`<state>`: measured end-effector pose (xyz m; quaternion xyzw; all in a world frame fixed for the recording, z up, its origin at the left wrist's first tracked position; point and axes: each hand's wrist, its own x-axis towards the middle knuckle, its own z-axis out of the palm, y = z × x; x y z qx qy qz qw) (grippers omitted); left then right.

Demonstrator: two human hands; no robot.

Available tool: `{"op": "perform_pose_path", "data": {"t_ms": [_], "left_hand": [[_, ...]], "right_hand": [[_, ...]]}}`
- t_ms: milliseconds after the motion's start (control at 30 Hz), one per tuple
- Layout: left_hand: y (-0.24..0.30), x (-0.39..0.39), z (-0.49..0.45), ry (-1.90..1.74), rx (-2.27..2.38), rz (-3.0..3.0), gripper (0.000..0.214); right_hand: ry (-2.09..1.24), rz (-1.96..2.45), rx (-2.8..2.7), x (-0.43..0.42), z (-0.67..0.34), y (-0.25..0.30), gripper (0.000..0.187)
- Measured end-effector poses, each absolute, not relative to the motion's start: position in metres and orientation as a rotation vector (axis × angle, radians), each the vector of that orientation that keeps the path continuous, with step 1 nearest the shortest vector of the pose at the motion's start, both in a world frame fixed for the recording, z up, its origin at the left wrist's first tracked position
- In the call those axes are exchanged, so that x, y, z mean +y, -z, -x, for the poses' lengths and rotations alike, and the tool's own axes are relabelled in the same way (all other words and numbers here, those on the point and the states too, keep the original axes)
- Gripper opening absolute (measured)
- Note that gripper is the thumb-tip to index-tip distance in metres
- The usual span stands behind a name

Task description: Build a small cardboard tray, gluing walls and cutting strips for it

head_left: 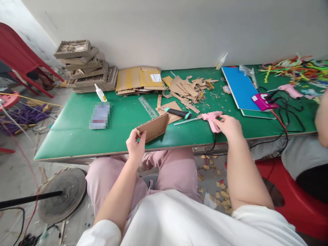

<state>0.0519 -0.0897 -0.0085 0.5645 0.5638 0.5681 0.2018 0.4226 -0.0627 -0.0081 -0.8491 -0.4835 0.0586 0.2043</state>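
Observation:
My left hand (135, 145) pinches a shallow cardboard tray (155, 128) by its near left corner, thumb on the inner side. The tray is tilted up just over the table's front edge. To the right, my right hand (230, 127) is closed on the back of a pink hot glue gun (213, 120). A clear glue stick (187, 121) lies to the left of the gun. Behind the tray, a black-handled cutter (178, 113) with teal ends rests on a flat cardboard piece (171, 106). The fingers of my right hand are partly hidden.
Stacked cardboard trays (89, 70), folded cardboard (139, 80) and scraps (188, 87) line the back of the green table (69, 136). A ruler (148, 106) and glue bottle (100, 93) lie nearby. Right are a blue board (241, 89), purple power strip (263, 101), cables and a person's arm (322, 119).

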Motion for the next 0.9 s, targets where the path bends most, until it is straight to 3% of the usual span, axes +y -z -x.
{"op": "perform_pose_path", "data": {"t_ms": [233, 400, 600, 767, 900], "left_hand": [[0.011, -0.092, -0.053, -1.584, 1.610, -1.600, 0.027], [0.011, -0.094, -0.052, -1.579, 1.614, -1.611, 0.026], [0.009, -0.095, -0.057, -1.621, 1.612, -1.627, 0.022], [0.012, -0.101, -0.062, -1.651, 1.642, -1.675, 0.020], [0.014, -0.105, -0.065, -1.705, 1.633, -1.805, 0.011]], "right_hand": [[-0.293, 2.276, -1.233, -0.065, -0.415, 0.014, 0.018], [-0.382, 1.996, -0.972, -0.085, -0.426, 0.004, 0.036], [-0.709, 1.539, -0.844, -0.111, -0.406, -0.005, 0.054], [-1.157, 1.028, -0.776, -0.129, -0.359, -0.020, 0.048], [-1.351, 0.891, -0.819, -0.145, -0.325, -0.031, 0.052]]}}
